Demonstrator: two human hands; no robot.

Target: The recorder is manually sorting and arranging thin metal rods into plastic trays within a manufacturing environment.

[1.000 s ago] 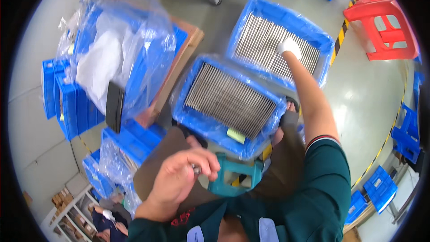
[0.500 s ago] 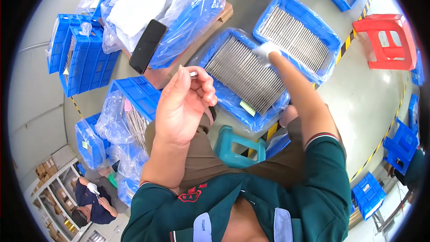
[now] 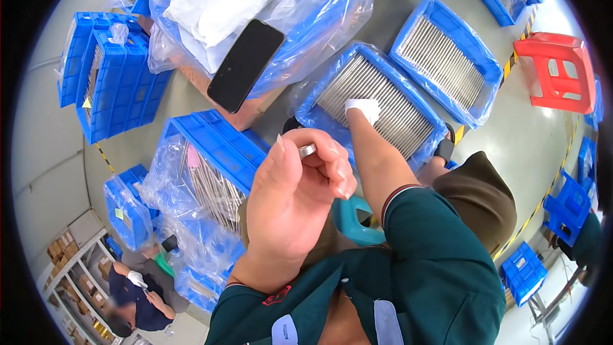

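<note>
Steel, by the look of it: a small round silver part (image 3: 308, 150) sits pinched between thumb and fingertips of the left hand (image 3: 295, 199), raised close under the camera near picture centre. It reads as stiff, light and smooth, so probably slippery on bare skin; the rim is the place to hold it, as the fingers do now. Only its end shows, so its length cannot be told.

At one o'clock from that hand, the right hand (image 3: 363, 110), in a white glove, reaches down into the near tray (image 3: 332, 71), a blue bin lined with clear plastic and packed with thin grey rods (image 3: 383, 105) laid side by side. The gloved fingers rest on the rods; whether they grip one cannot be told. The rods look rigid but slender, easy to bend or scatter, best lifted near the middle.

A second tray (image 3: 440, 22) of rods lies at one o'clock beyond. A black phone (image 3: 245, 65) rests on a plastic-wrapped bundle at eleven o'clock. A red stool (image 3: 559, 70) stands at two o'clock, a teal stool (image 3: 354, 217) just below the left hand.

Against half a second ago, the left hand has come nearer the camera and sits lower and more central; the right hand stays on the same tray, and the whole view has swung slightly.
</note>
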